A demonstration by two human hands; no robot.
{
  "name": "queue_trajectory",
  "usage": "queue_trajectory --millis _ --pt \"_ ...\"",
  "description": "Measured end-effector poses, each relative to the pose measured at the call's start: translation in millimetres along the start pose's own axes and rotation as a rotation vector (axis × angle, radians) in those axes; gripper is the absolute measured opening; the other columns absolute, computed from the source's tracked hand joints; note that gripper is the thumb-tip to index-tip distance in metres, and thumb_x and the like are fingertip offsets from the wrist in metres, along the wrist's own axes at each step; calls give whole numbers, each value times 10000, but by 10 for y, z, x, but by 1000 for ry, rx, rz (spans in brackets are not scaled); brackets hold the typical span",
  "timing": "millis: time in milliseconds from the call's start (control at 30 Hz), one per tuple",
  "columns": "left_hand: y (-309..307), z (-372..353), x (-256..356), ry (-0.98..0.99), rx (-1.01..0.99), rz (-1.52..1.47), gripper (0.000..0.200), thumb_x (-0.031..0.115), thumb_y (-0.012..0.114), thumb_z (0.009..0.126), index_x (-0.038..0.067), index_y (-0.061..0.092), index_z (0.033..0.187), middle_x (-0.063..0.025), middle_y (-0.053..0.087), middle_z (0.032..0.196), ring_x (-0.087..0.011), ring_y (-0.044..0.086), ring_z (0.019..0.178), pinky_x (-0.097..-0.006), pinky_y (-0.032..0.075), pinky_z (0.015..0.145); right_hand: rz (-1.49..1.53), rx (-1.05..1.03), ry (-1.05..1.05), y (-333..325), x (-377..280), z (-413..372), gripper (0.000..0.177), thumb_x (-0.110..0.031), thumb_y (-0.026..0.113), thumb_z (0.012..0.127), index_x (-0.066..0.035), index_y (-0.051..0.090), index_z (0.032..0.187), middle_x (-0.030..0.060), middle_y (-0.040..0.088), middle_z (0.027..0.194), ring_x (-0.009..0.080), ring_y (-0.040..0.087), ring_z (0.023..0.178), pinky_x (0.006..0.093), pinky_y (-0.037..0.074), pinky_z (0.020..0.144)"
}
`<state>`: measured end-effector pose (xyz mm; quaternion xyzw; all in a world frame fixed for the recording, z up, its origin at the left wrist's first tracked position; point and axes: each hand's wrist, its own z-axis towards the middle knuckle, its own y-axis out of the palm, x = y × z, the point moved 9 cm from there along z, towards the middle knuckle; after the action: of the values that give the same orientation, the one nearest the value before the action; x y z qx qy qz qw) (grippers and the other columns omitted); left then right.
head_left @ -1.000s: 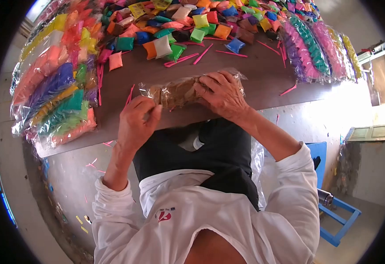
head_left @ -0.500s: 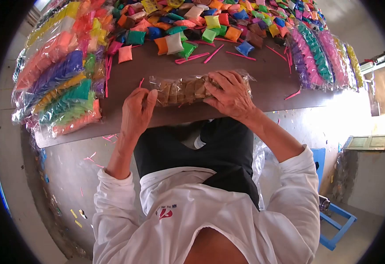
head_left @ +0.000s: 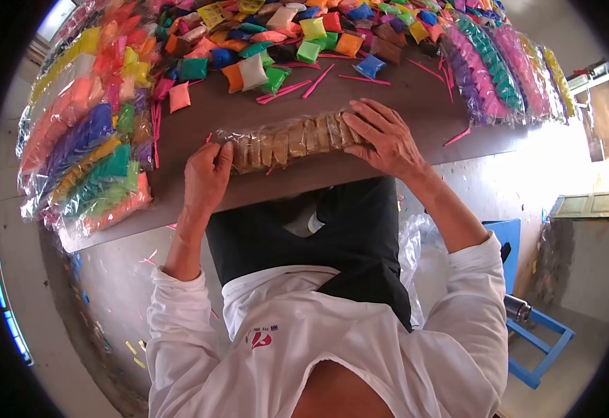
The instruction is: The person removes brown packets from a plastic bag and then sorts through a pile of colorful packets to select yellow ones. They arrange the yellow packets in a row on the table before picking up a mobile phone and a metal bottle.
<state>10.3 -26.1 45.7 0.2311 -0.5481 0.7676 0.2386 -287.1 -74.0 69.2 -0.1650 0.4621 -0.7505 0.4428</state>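
A long clear plastic bag (head_left: 290,143) with a row of brown packets inside lies across the brown table in front of me. My left hand (head_left: 207,174) is closed at the bag's left end, thumb pressed against the curled fingers. The tip of a pink strip (head_left: 209,137) pokes out above that hand; whether the hand grips it is hidden. At the bag's right end, my right hand (head_left: 386,141) has its fingers over the top and its thumb below, holding that end. Another bit of pink shows at the bag's lower edge.
Filled bags of coloured packets (head_left: 85,139) are stacked at the left, with more bags (head_left: 492,73) at the right. Loose coloured packets (head_left: 276,42) heap up at the back. Pink strips (head_left: 318,80) lie scattered on the table (head_left: 179,198). A blue stool (head_left: 544,352) stands on the floor.
My right hand has slid from on top of the packets to the bag's right end, uncovering more of the row. The bag now looks longer and tilts up to the right.
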Motion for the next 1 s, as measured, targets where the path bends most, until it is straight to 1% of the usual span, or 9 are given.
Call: queue_trajectory --millis 200,300,400,500,600,700,800,900,1000 --pt "-21 10 0 -24 -43 2 408 255 594 975 -37 496 708 -202 443 640 -353 412 558 -421 383 557 63 19 21 -53 21 80 429 -293 740 813 -115 651 1193 74 622 1239 300 576 1151 448 441 969" --pt "-97 -8 -27 -56 -60 17 414 264 600 973 -35 504 703 -196 428 598 -327 359 523 -416 368 525 119 -4 60 -144 80 183 322 -279 722 843 -98 696 1108 89 681 1084 320 627 1033 418 474 920" --pt "-166 -30 -143 -84 -51 9 420 277 603 973 -32 510 703 -179 421 564 -291 348 497 -407 355 501 346 -150 175 -73 300 273 283 -294 673 904 -44 701 1033 123 681 958 261 649 917 351 498 845" --pt "-233 -42 -208 -91 -37 -21 431 288 603 976 -27 508 699 -144 404 550 -231 354 492 -388 342 489 427 -694 510 173 524 276 342 -372 600 958 -56 719 1011 74 684 836 206 634 784 319 507 754" --pt "-234 -79 -317 -141 -51 -80 444 298 604 978 -25 500 692 -105 378 548 -169 353 510 -366 328 486 685 -787 635 457 751 237 408 -434 581 968 -49 717 980 26 672 821 115 577 757 317 490 732" --pt "-226 -126 -382 -152 -66 -118 451 302 604 980 -27 495 692 -81 359 555 -137 346 532 -353 318 489 601 -869 729 493 938 290 399 -390 585 977 -4 684 957 -28 618 774 73 528 733 284 468 705" --pt "-242 -181 -351 -176 -80 -159 452 302 606 980 -32 496 697 -72 353 564 -123 341 546 -350 311 493 393 -974 581 544 1114 387 408 -438 604 943 -46 710 982 21 680 851 106 579 778 313 484 735" --pt "-272 -220 -343 -206 -88 -182 447 299 607 980 -34 498 702 -69 348 569 -119 336 549 -351 305 492 366 -670 408 388 1034 600 420 -426 596 942 -31 700 1038 64 673 828 156 611 794 312 487 753" --pt "-248 -218 -358 -207 -95 -208 440 293 612 977 -33 497 705 -70 345 572 -117 334 553 -350 307 495 312 -512 468 256 733 819 452 -432 594 942 -48 657 1172 137 673 958 260 639 936 343 490 855"
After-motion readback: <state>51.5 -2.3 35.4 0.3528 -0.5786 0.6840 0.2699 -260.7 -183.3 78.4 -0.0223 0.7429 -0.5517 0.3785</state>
